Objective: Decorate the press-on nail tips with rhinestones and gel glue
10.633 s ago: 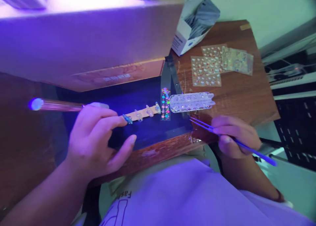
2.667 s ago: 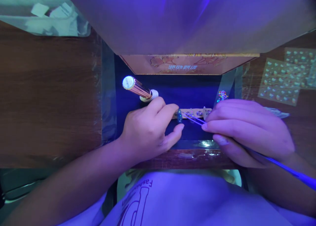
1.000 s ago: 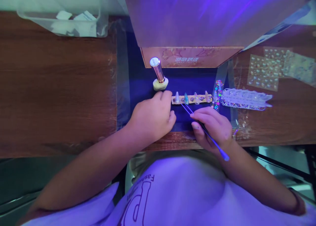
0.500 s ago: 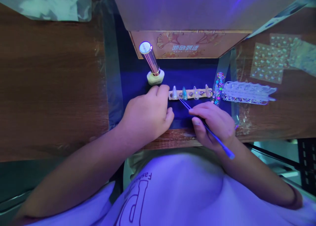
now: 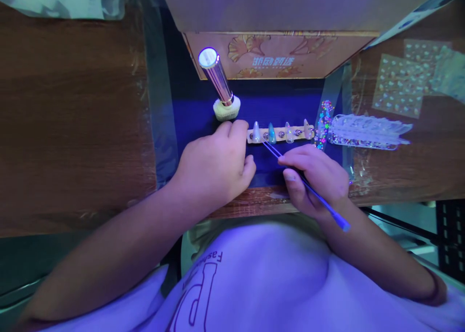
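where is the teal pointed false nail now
In the head view, the teal pointed false nail is right of centre on the beige strip, second nail from its left end, between a white pointed nail and a pale translucent one.

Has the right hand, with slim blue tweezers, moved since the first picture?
Yes, leftward: the right hand was beyond the right end of the pink leaf-patterned cardboard box; now it is in front of that end.

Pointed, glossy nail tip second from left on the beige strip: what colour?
Teal blue; the pointed nail tip shows best in the head view.
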Available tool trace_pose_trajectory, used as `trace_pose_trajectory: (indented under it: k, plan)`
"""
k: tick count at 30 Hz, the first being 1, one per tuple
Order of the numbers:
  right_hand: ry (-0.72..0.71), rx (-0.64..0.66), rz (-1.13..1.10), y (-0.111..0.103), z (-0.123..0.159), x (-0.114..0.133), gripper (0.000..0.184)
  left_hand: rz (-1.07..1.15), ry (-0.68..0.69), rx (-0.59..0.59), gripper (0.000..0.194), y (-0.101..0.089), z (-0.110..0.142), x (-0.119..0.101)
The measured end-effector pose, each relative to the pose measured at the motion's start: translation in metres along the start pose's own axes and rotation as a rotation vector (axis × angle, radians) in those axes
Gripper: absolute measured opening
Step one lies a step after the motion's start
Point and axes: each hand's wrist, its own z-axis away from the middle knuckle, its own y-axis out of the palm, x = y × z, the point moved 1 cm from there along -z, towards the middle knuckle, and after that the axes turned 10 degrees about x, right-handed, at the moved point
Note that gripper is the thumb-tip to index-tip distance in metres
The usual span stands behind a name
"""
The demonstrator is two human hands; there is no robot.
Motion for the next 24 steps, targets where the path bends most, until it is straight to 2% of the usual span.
trace_pose_trajectory:
  k: [24]
  plan:
    - [0.032,0.007,-0.006,-0.0011,-0.0019,0.0004,0.012,0.013,-0.002,-0.002,0.038,-0.0004,0.0003,-0.0002]
